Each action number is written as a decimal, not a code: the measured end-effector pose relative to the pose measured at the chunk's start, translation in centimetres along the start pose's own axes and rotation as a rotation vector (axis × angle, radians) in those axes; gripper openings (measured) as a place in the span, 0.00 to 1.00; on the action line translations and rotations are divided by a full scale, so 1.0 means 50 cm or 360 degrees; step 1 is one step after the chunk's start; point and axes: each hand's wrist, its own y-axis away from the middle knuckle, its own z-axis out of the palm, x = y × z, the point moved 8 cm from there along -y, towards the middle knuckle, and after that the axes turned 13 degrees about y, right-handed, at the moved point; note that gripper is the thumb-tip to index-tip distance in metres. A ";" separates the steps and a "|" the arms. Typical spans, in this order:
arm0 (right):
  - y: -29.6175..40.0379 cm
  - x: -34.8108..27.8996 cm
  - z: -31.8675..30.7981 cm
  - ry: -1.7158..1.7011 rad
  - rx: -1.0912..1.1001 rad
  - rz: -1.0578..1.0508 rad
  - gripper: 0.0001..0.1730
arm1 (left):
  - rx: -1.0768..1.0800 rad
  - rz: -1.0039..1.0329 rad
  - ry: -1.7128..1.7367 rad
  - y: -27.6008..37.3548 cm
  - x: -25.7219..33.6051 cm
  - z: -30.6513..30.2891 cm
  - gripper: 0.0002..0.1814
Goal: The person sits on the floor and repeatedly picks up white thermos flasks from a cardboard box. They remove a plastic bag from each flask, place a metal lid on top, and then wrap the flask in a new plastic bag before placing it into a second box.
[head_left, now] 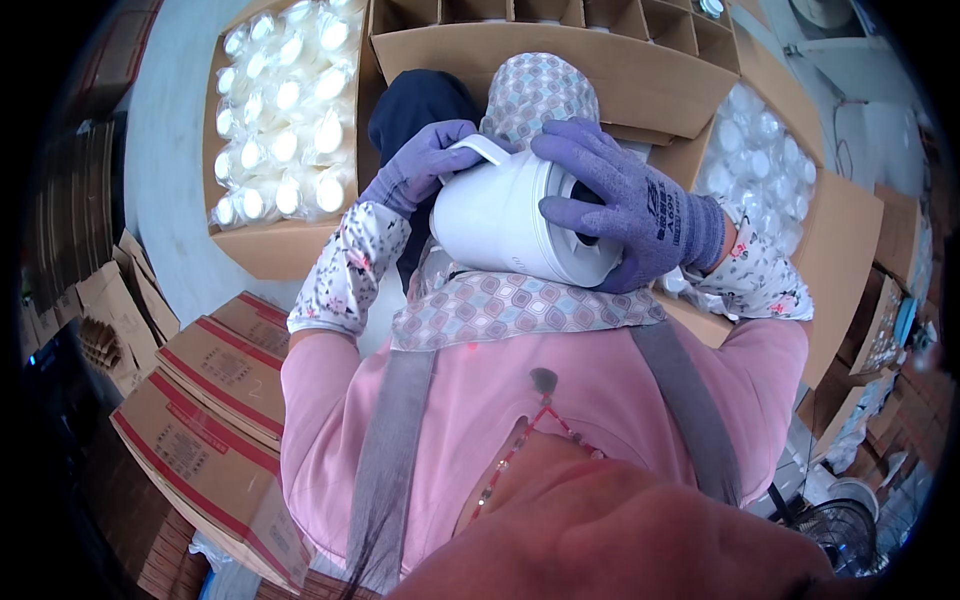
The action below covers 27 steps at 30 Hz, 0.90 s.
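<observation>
A white handled tumbler (487,225) lies on its side above my lap, its lid end turned to the right. My left hand (431,161), in a purple knit glove, grips the white handle (484,148) at its upper left. Across the lid (583,251) spread the gloved fingers of my right hand (619,199), with the thumb underneath. A black part (587,196) shows between those fingers; the rest of the lid's face is covered. Clear plastic wrapping (435,274) sits by the tumbler's lower left side.
Left stands a carton (277,251) of white-topped, plastic-wrapped items. Ahead is a carton with cardboard dividers (555,56), holding one item at its far right. Another open carton (844,247) with bagged items is at right. Sealed boxes (202,435) stand lower left; a fan (836,532) is lower right.
</observation>
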 end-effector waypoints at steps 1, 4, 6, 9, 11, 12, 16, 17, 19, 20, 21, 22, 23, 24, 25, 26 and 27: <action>0.001 0.016 0.004 -0.0013 -0.0038 0.0117 0.62 | 0.0010 -0.0013 -0.0056 -0.002 0.001 -0.004 0.17; 0.062 0.090 0.029 -0.0820 -0.0335 0.0680 0.51 | 0.0199 0.0218 -0.0371 0.024 0.033 0.019 0.18; 0.170 0.100 0.046 -0.2014 -0.0509 0.1113 0.43 | 0.0363 0.0488 -0.0574 0.076 0.046 0.046 0.15; 0.229 0.101 0.021 -0.2082 -0.0052 0.1158 0.39 | 0.0518 0.0630 -0.0480 0.086 0.038 0.040 0.14; 0.159 0.094 -0.017 -0.1429 0.0104 0.1105 0.37 | 0.0497 0.0625 -0.0449 0.085 0.027 0.032 0.13; 0.144 0.088 0.011 -0.0673 -0.0123 0.1057 0.36 | 0.0493 0.0637 -0.0447 0.080 0.030 0.027 0.13; 0.099 0.058 0.046 -0.0740 -0.0509 0.1157 0.41 | 0.0475 0.0576 -0.0503 0.086 0.026 0.025 0.13; 0.088 0.065 0.045 -0.0627 -0.0410 0.1076 0.42 | 0.0474 0.0551 -0.0512 0.092 0.021 0.026 0.13; 0.068 0.086 0.035 -0.0362 -0.0209 0.0907 0.45 | 0.0446 0.0533 -0.0535 0.092 0.022 0.031 0.13; 0.057 0.097 0.030 -0.0222 -0.0105 0.0813 0.47 | 0.0409 0.0542 -0.0630 0.095 0.031 0.040 0.14; 0.043 0.108 0.024 -0.0074 0.0005 0.0717 0.48 | 0.0365 0.0555 -0.0732 0.098 0.050 0.052 0.15; 0.027 0.110 0.044 -0.0069 0.0121 0.0656 0.49 | 0.0331 0.0542 -0.0826 0.109 0.061 0.070 0.16; 0.004 0.110 0.075 -0.0063 0.0237 0.0595 0.50 | 0.0459 0.0539 -0.1124 0.112 0.078 0.084 0.18; -0.017 0.103 0.095 -0.0065 0.0337 0.0532 0.51 | 0.0594 0.0532 -0.1407 0.115 0.096 0.108 0.20; -0.021 0.111 0.110 -0.0123 0.0303 0.0625 0.51 | 0.0726 0.0522 -0.1697 0.117 0.107 0.123 0.22; -0.022 0.118 0.121 -0.0180 0.0268 0.0720 0.51 | 0.0772 0.0750 -0.1694 0.129 0.101 0.124 0.23; -0.028 0.134 0.128 -0.0226 0.0251 0.0794 0.51 | 0.0814 0.0815 -0.1599 0.134 0.085 0.103 0.23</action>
